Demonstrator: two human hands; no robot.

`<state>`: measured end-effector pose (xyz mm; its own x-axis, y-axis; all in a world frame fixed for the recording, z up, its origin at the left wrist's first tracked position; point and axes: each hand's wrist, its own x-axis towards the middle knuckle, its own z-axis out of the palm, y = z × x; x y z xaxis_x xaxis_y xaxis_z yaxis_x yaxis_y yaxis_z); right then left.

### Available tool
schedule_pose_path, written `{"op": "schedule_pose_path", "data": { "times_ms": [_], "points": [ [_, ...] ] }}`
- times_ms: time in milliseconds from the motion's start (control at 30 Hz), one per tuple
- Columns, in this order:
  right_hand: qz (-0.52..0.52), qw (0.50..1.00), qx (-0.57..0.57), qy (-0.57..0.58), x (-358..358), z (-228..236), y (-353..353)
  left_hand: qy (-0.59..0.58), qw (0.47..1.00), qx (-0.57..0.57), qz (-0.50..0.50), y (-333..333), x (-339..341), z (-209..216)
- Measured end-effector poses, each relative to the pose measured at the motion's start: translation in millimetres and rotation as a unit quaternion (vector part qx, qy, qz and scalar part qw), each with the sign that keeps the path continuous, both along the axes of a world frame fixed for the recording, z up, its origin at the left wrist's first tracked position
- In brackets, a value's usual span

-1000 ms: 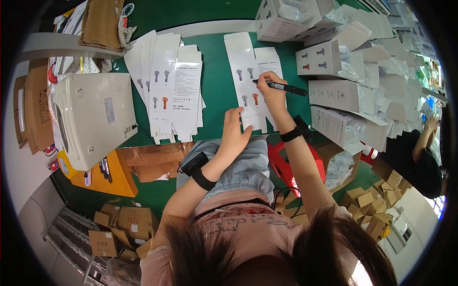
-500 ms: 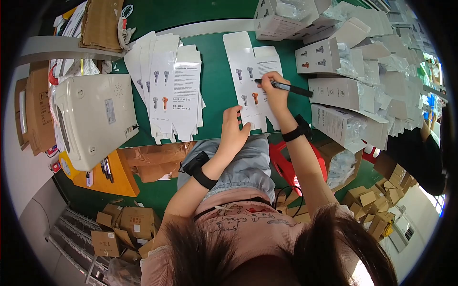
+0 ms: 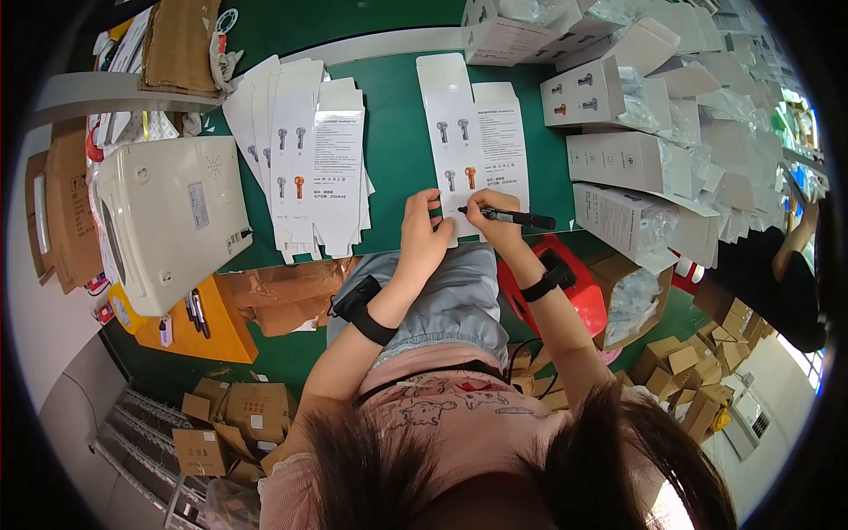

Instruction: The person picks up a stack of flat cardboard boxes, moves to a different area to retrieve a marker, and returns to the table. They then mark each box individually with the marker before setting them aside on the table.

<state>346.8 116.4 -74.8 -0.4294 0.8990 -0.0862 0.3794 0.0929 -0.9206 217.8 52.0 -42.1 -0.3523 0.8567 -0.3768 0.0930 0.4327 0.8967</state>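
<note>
L hand (image 3: 424, 234), loosely curled, grasps nothing, touches flat carton's (image 3: 461, 157) near-left edge; R hand (image 3: 497, 224) grips blk marker (image 3: 530, 219) at carton's near end, marking prob. unfinished. Flat stack (image 3: 296, 159) left of carton: marks unclear. Boxes (image 3: 609, 162) right of carton: filled, unclosed.

On your left sits a boxy cream plastic machine (image 3: 163, 225); on your right, a red plastic stool (image 3: 585, 299).
</note>
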Motion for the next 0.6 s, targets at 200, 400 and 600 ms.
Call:
{"op": "schedule_pose_path", "data": {
  "times_ms": [200, 400, 600],
  "points": [
    [0.020, 1.000, 0.022, -0.007, -1.0, 1.1, -0.3, -0.002, 1.000, 0.001, 0.002, -0.8, -0.8, -1.1],
    [0.028, 0.999, 0.019, -0.005, 0.8, 2.2, 0.5, -0.020, 0.999, -0.027, 0.008, -0.9, -0.6, -0.8],
    [-0.151, 0.946, -0.209, 0.198, 6.4, 8.1, 7.7, -0.035, 0.998, 0.005, 0.054, 1.7, 5.1, -8.1]
  ]
}}
